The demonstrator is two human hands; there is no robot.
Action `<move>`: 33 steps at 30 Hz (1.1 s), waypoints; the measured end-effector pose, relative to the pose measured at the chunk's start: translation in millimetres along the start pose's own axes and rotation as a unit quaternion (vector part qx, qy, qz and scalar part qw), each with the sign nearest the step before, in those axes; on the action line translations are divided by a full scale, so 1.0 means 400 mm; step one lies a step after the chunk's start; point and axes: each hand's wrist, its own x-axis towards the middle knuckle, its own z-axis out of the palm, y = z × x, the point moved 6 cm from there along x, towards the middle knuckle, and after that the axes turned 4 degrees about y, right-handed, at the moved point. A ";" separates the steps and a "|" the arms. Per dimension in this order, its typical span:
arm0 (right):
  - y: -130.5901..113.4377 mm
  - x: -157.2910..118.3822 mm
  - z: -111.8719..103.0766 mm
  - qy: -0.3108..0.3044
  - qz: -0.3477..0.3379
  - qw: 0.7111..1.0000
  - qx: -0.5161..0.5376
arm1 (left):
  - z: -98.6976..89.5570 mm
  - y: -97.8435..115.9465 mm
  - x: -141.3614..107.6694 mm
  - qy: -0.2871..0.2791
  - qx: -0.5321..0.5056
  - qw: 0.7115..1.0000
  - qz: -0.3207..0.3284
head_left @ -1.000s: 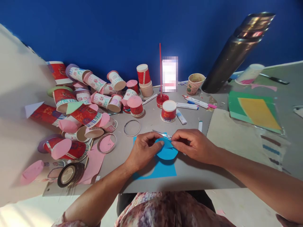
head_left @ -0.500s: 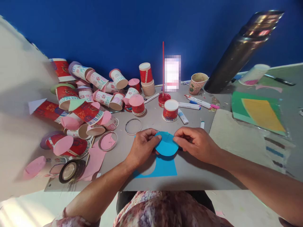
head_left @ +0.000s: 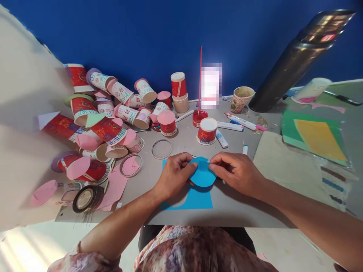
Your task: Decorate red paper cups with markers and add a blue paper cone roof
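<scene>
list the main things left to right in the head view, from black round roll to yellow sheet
Black round roll, left hand, blue round paper disc, right hand, beige flat cloth, yellow rectangular sheet.

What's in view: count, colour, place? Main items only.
Paper disc: 1, blue, front centre
Paper sheet: 1, blue, beneath disc
Decorated cups: many, red, white, left
Upturned cup: 1, red, centre
Stacked cups: 2 visible, red, beige, rear
Dish: 1, red, centre
Stick: 1, red, in dish
Blurred panel: 1, white, rear
Patterned cup: 1, beige, rear
Flask: 1, black, rear right
Markers: several, mostly white, centre
Rings: 2, greyish, left
Roll: 1, dark, left
Cloth: 1, beige, right
Packet: 1, green-yellow, right
Desk: 1, grey, beneath
Left hand: 1, bare, holding disc
Right hand: 1, bare, holding disc
</scene>
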 end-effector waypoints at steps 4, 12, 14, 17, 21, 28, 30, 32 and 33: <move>0.007 0.001 0.002 0.000 -0.001 1.000 -0.025 | 0.008 0.015 -0.014 -0.005 0.044 0.998 0.038; 0.020 -0.005 0.006 -0.008 0.028 0.999 -0.017 | 0.001 0.031 -0.013 -0.003 0.095 0.990 0.102; 0.025 -0.005 0.004 -0.006 0.050 0.999 0.000 | -0.002 0.029 -0.011 0.001 0.097 0.991 0.094; 0.031 -0.003 0.001 -0.006 0.079 0.997 0.024 | -0.006 0.023 -0.009 0.005 0.093 0.993 0.066; 0.029 0.000 0.008 -0.034 0.084 0.995 0.041 | -0.006 0.019 -0.008 0.004 0.092 0.995 0.046; 0.026 -0.005 0.025 -0.070 0.067 0.995 0.018 | -0.001 0.019 -0.011 -0.004 0.088 0.995 0.047; 0.024 -0.005 0.027 -0.074 0.059 0.995 0.006 | 0.002 0.020 -0.013 -0.007 0.086 0.995 0.048; 0.021 -0.003 0.027 -0.081 0.064 0.995 0.005 | 0.005 0.024 -0.014 -0.013 0.089 0.995 0.053; 0.021 -0.003 0.026 -0.086 0.072 0.994 0.008 | 0.006 0.027 -0.015 -0.017 0.093 0.994 0.059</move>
